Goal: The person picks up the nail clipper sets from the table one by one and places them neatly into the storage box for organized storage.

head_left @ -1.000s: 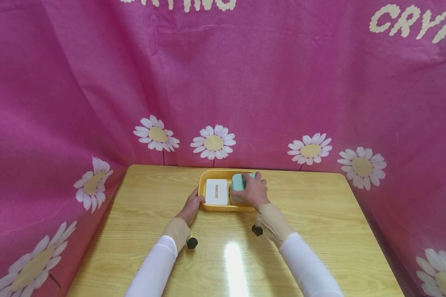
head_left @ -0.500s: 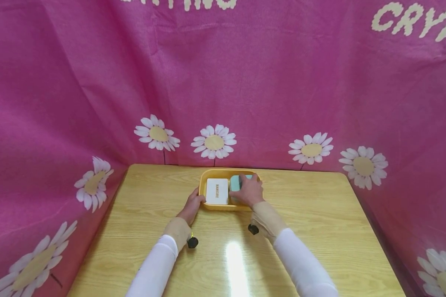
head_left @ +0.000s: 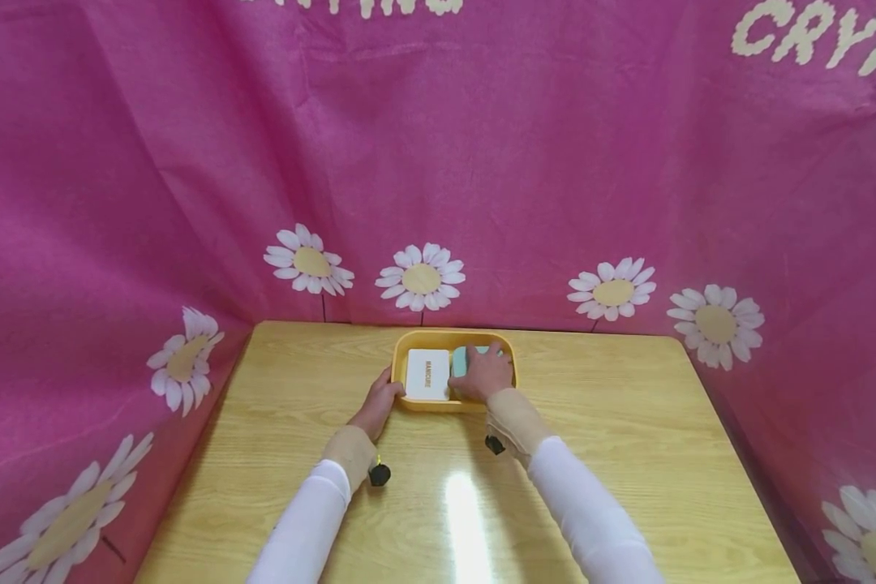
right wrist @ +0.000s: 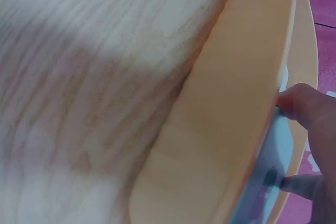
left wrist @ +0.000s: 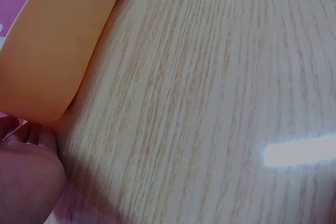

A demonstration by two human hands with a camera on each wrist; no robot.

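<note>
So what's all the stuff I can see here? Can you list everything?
Tray: one, orange-yellow, far middle of the table.
White box: one, white with small lettering, left side of the tray.
Mint box: one, pale blue-green, right side of the tray, under the right hand.
Table: one, light wood, shiny.
Cloth: one, pink with white daisies and pale letters, behind and beside the table.
Left hand: one, touching the tray's left near corner.
Right hand: one, holding the mint box.
Sleeves: two, white.

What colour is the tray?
Yellow-orange tray; shows best in the head view.
</note>
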